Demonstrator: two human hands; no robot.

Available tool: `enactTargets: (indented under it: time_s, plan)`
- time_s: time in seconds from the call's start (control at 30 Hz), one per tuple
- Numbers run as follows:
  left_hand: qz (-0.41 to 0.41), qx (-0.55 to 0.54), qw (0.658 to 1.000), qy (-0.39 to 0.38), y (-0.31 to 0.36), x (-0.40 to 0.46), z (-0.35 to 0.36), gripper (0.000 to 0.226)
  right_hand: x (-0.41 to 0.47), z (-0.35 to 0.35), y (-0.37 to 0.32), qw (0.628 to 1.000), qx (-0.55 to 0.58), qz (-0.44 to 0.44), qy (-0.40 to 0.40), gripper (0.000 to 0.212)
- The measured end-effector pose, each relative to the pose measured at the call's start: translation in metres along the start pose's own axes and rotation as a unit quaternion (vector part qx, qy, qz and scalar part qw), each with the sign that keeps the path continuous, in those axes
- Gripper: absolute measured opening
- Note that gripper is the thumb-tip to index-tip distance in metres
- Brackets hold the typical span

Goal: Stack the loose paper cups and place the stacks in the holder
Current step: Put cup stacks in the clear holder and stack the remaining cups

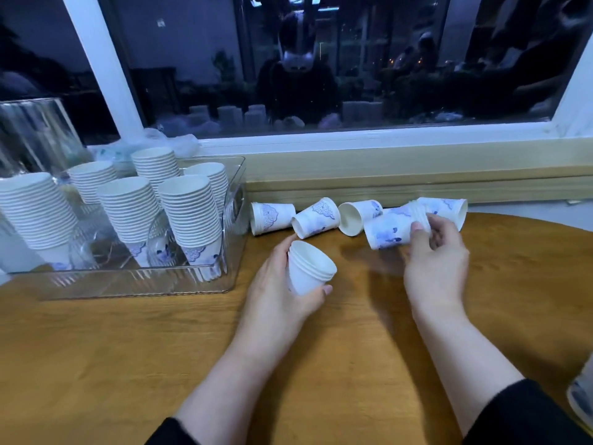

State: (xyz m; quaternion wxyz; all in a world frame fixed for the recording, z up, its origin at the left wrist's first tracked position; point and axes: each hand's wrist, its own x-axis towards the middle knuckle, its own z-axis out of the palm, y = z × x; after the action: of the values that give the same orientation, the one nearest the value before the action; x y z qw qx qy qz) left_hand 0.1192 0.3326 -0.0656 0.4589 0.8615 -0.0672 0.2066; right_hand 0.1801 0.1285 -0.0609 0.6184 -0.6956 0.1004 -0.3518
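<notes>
My left hand (282,284) grips a short stack of white paper cups (309,271), held upright with the mouths up. My right hand (433,252) holds a cup with a blue pattern (390,231) lying on its side; fingers curl at its rim. Behind it lies another cup (446,208). Three more loose cups (271,217) (316,217) (357,216) lie on their sides along the table's back edge. The clear plastic holder (179,284) at the left contains several tall cup stacks (191,213).
The wooden table (160,348) runs up to a window sill (385,175) and dark window. A tall stack (35,216) stands left of the holder beside a clear container (32,133). Another cup edge (580,396) shows at the far right.
</notes>
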Motion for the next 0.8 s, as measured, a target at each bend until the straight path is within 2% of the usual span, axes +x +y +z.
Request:
enactTargets:
  time_s: [0.07,0.17,0.27,0.43,0.47,0.53,0.63,0.7,0.8]
  plan:
    - [0.015,0.022,1.000,0.009,-0.002,0.002,0.002,0.088,-0.014,0.000,-0.020,0.994,0.080,-0.066,-0.018,0.013]
    - [0.013,0.034,0.999,0.020,-0.006,0.002,0.003,0.092,-0.036,0.009,-0.039,0.982,0.119,-0.115,-0.089,0.018]
    - [0.016,0.023,0.999,0.029,-0.006,0.003,0.002,0.093,-0.051,0.020,-0.043,0.966,0.077,-0.160,-0.187,0.021]
    - [0.002,0.022,0.998,0.061,-0.007,0.008,0.000,0.090,-0.056,0.032,-0.041,0.912,0.007,-0.236,-0.336,0.029]
    - [0.001,0.020,0.998,0.062,-0.007,0.009,0.000,0.090,-0.054,0.035,-0.040,0.908,0.008,-0.241,-0.343,0.029]
    - [-0.006,0.005,0.998,0.060,-0.008,0.011,-0.001,0.093,-0.047,0.043,-0.035,0.923,0.013,-0.235,-0.304,0.033]
    - [-0.018,-0.015,0.998,0.062,-0.009,0.013,-0.003,0.098,-0.029,0.059,-0.017,0.959,-0.034,-0.158,-0.234,0.032]
    - [-0.027,-0.019,0.997,0.068,-0.012,0.013,-0.003,0.098,-0.016,0.072,-0.002,0.955,-0.110,-0.110,-0.252,0.034]
    - [-0.038,-0.031,0.996,0.079,-0.016,0.015,-0.003,0.099,0.000,0.092,0.011,0.937,-0.190,-0.109,-0.274,0.046]
